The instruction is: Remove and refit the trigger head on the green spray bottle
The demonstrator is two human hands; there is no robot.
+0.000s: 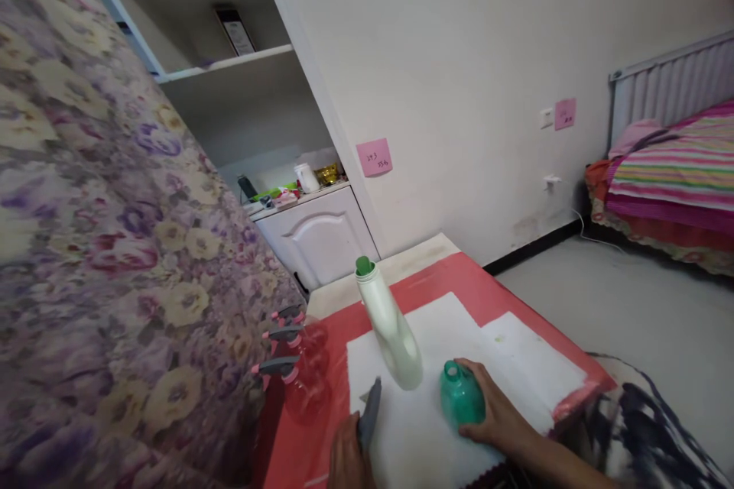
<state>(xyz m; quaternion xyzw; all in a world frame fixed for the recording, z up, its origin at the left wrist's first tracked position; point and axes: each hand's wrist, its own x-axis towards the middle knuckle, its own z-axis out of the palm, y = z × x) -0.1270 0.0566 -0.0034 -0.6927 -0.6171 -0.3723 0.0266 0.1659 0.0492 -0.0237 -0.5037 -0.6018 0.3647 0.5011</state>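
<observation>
My right hand (pixel 487 412) is wrapped around a translucent green spray bottle body (pixel 459 399), whose neck is open at the top. At the lower middle, my left hand (pixel 349 454) grips a grey spray trigger head (pixel 371 412), its lower part hidden by the fingers. Between and beyond the hands, a tall pale-green jug (pixel 393 336) stands on white paper (pixel 453 328), with a green piece (pixel 363 266) in its mouth. Several clear spray bottles (pixel 306 386) with grey and pink trigger heads stand in a row to the left.
The table has a red cover (pixel 436 279) under the paper. A floral curtain (pixel 143 283) hangs close on the left. Behind stands a cabinet (pixel 321 233) with small items on its shelf. A bed (pixel 682 176) is at the far right.
</observation>
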